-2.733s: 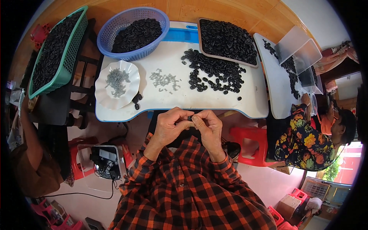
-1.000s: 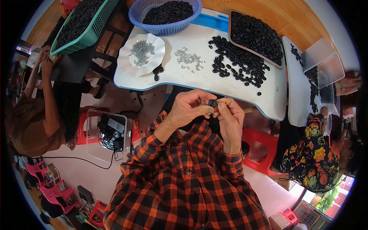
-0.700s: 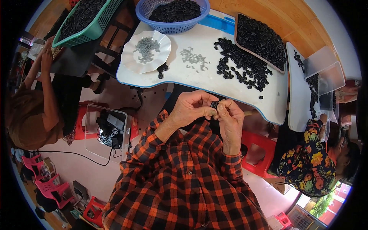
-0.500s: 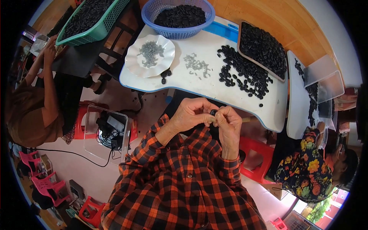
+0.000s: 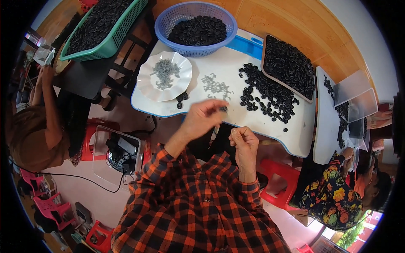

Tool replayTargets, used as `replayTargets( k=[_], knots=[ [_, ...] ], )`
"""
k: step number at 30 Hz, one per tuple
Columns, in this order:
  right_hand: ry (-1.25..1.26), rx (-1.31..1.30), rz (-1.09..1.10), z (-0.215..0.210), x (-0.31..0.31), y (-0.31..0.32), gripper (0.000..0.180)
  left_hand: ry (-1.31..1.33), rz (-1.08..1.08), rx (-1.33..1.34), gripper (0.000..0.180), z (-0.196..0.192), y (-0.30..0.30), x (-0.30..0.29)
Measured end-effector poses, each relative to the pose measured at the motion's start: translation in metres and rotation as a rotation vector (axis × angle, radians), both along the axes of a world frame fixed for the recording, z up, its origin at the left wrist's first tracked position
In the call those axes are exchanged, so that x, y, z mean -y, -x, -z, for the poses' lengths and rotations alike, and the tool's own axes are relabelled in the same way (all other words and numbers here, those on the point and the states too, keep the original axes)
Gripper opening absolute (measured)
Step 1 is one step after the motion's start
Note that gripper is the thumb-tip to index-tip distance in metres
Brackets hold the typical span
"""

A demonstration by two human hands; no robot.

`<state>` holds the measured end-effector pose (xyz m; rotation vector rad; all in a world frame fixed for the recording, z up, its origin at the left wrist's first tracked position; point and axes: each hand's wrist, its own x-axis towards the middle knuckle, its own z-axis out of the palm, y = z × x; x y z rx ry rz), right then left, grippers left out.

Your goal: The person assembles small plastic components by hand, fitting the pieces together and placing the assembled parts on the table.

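Note:
My left hand [image 5: 199, 121], slightly smeared by motion, is raised over the near table edge. At its fingertips is a small black oval piece [image 5: 223, 109]. Below that hand a thin pale pointed thing [image 5: 214, 135] shows; I cannot make out what it is. My right hand [image 5: 244, 145] is closed in front of the table, thumb pressed against the fingers, and anything inside it is hidden. Small grey translucent pieces [image 5: 215, 85] lie loose on the white table [image 5: 198, 63] beyond my left hand. Loose black oval pieces [image 5: 270, 95] spread over the table's right side.
A white wavy plate [image 5: 145, 86] holds more grey pieces. Behind it stands a blue basket [image 5: 196, 47] of black pieces, and at right a tray [image 5: 291, 63] heaped with them. A green basket [image 5: 112, 44] is at far left. Two people sit nearby, left and right.
My hands have come apart. The left hand has moved up toward the table with the black oval piece; the right stays low, slightly lower than before. The view has tilted a little.

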<state>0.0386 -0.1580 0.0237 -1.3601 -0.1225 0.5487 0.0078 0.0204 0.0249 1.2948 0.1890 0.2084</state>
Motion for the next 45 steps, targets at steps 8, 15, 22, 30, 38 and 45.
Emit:
replayTargets(
  k=[8,15,22,30,38,45],
  knots=[
    [0.26,0.209,0.03,0.01,-0.005,-0.006,0.011,-0.503,-0.473,-0.011,0.029,-0.04,-0.065,-0.098],
    [0.677,0.704,0.207,0.01,-0.001,-0.04,0.012,-0.605,-0.581,0.025,0.035,-0.036,-0.101,-0.117],
    [0.954,1.057,0.217,0.022,-0.006,-0.073,0.021,-0.527,-0.447,-0.031,0.028,0.0,-0.053,-0.054],
    [0.714,0.812,0.256,0.032,-0.006,-0.075,0.014,-0.345,-0.399,-0.035,0.017,0.032,-0.009,0.003],
    [0.978,0.848,0.195,0.026,-0.012,-0.094,0.013,-0.445,-0.266,-0.07,0.018,0.028,0.004,0.019],
    [1.037,0.834,0.157,0.023,-0.015,-0.101,0.011,-0.579,-0.238,-0.047,0.016,0.032,0.008,0.018]
  ],
)
